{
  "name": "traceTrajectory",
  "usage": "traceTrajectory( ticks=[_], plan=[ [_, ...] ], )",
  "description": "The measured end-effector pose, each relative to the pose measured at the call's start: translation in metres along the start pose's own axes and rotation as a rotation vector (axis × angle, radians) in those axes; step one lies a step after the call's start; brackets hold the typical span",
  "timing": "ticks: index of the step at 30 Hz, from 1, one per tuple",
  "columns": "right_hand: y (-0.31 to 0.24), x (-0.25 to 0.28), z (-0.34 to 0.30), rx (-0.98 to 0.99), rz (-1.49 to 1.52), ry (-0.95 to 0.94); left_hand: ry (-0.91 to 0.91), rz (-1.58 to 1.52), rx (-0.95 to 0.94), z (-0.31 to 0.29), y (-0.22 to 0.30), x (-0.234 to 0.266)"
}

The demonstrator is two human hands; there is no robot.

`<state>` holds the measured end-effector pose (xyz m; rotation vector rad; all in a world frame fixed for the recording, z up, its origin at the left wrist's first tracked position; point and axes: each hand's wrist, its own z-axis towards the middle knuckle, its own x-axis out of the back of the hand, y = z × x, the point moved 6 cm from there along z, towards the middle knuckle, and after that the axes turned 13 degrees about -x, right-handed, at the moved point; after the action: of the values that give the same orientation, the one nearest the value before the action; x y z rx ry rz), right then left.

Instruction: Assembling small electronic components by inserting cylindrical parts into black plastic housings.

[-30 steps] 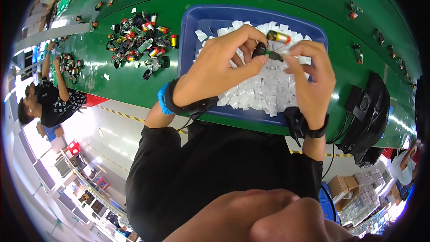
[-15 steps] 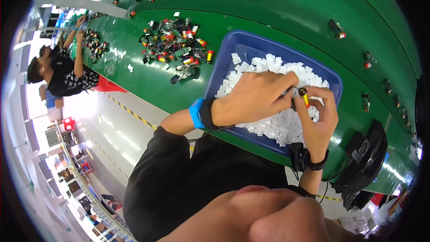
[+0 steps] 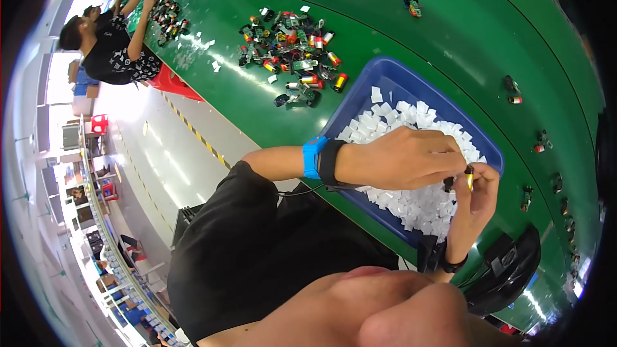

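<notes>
Head-camera view turning left: heap of circuit boards with cylindrical batteries [image 3: 305, 64] shifting rightward, blue tray [image 3: 411, 83] rightward and lower. Left grip [image 3: 400, 157] and right grip [image 3: 471, 213] closing gap seen one second ago. Battery [image 3: 469, 178] at right fingertips now standing steeply, no longer lying near level; green board disappearing from sight.

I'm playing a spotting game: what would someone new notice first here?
Probably the blue tray heaped with small white pieces, beneath the left hand and right hand. Up and left of it, a colourful jumbled pile of small parts lies on the green table.
</notes>
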<state>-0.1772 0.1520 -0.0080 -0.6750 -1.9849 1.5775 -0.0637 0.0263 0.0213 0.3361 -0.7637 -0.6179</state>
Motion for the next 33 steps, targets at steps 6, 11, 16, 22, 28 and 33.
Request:
traceTrajectory(
  ticks=[6,11,16,22,28,33],
  plan=[
    [-0.001,0.0,0.001,-0.151,0.2,-0.054,-0.027,-0.217,0.034,0.002,0.0,-0.004],
    [-0.004,-0.001,0.0,-0.017,0.056,-0.027,-0.091,-0.436,0.294,-0.001,-0.013,-0.002],
    [-0.006,0.0,-0.002,0.009,0.016,-0.077,-0.092,-0.468,0.326,-0.002,-0.015,0.003],
    [-0.005,-0.001,0.001,0.084,-0.04,-0.109,-0.017,-0.348,0.285,-0.005,-0.014,0.01],
    [-0.015,-0.006,-0.003,0.289,-0.147,-0.152,-0.015,-0.389,0.436,-0.004,-0.016,0.012],
    [-0.019,-0.003,-0.01,0.379,-0.257,-0.088,-0.152,-0.403,0.33,-0.007,-0.016,0.005]
  ],
)
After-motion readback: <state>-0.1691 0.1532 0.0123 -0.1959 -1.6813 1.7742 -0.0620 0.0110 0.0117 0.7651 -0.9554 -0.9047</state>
